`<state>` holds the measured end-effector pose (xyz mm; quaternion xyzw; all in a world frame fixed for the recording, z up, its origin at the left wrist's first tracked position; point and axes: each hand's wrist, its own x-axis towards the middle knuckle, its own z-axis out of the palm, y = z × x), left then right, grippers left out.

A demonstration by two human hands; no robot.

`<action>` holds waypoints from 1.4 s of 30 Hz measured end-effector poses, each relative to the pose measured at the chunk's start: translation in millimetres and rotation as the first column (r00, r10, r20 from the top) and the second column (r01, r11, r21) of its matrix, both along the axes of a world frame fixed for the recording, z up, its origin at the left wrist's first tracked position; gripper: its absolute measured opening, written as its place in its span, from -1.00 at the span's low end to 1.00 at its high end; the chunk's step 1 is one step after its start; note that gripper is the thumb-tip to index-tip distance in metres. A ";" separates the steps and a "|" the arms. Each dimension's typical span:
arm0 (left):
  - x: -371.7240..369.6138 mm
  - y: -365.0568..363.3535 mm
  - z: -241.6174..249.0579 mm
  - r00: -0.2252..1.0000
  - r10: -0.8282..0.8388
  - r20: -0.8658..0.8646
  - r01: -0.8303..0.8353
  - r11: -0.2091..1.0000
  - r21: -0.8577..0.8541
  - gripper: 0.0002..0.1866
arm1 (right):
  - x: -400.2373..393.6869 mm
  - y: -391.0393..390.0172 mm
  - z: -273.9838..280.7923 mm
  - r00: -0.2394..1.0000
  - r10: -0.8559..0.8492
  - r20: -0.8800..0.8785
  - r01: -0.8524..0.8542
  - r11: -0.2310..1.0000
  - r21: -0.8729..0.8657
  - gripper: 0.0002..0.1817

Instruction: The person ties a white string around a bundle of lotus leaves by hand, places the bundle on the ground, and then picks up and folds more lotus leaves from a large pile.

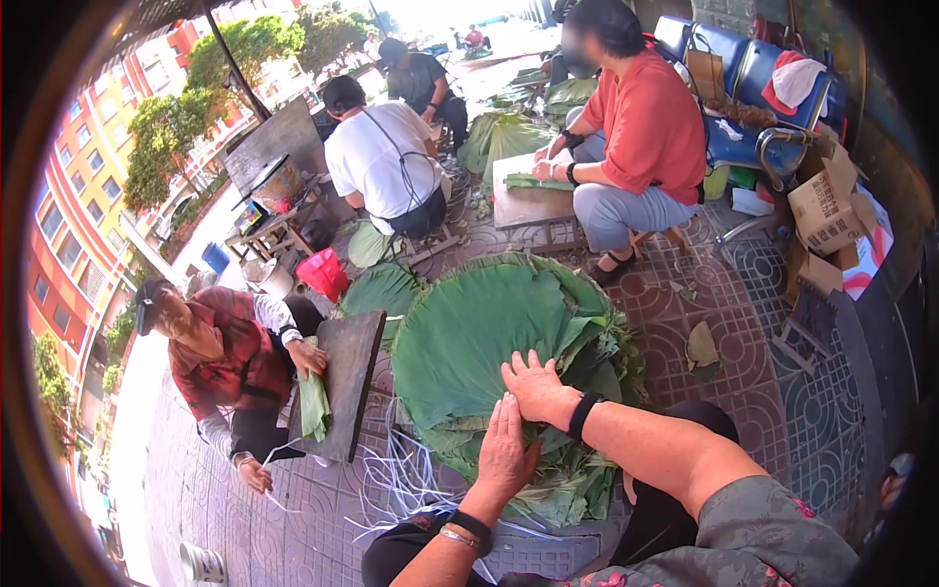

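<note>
A tall stack of large round green leaves (479,323) stands on the paving in front of me. My right hand (538,386) lies flat on the top leaf, near its lower right part, with its fingers spread. Just left of it, my left hand (507,452) rests at the near edge of the stack, its fingers stretched out and pointing up toward the leaves. Neither hand holds anything. White strips (416,474) lie in a tangle on the ground left of the stack. More leaves, with ragged edges, stick out beneath the top one.
At left, a person in red plaid (235,347) has a folded leaf (314,406) on a board (342,372). Two people sit at the back left; one in a coral shirt (650,127) works at another board. Blue chairs (729,83) and cardboard boxes (827,210) stand right.
</note>
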<state>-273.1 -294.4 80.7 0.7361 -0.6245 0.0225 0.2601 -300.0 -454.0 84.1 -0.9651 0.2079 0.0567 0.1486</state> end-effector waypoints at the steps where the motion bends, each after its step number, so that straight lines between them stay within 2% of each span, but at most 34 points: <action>1: -0.1 0.1 0.0 1.000 -0.001 0.001 0.001 1.000 0.000 -0.06 | -0.4 -0.2 1.3 1.000 0.005 -0.006 -0.004 1.000 0.010 -0.27; 28: 0.0 1.3 -2.2 1.000 0.018 0.000 -0.018 0.998 0.065 -0.06 | -0.2 1.7 -1.3 1.000 -0.005 0.011 0.005 1.000 -0.018 -0.30; 31: -0.4 1.3 -0.1 1.000 0.018 -0.011 -0.017 0.998 0.065 -0.06 | -0.2 0.5 4.8 1.000 0.003 -0.031 -0.002 1.000 0.009 -0.26; 42: 0.3 0.1 -2.9 1.000 0.007 -0.002 -0.007 0.999 0.038 -0.06 | 1.3 0.8 -4.0 1.000 -0.010 0.010 0.010 1.000 -0.009 -0.29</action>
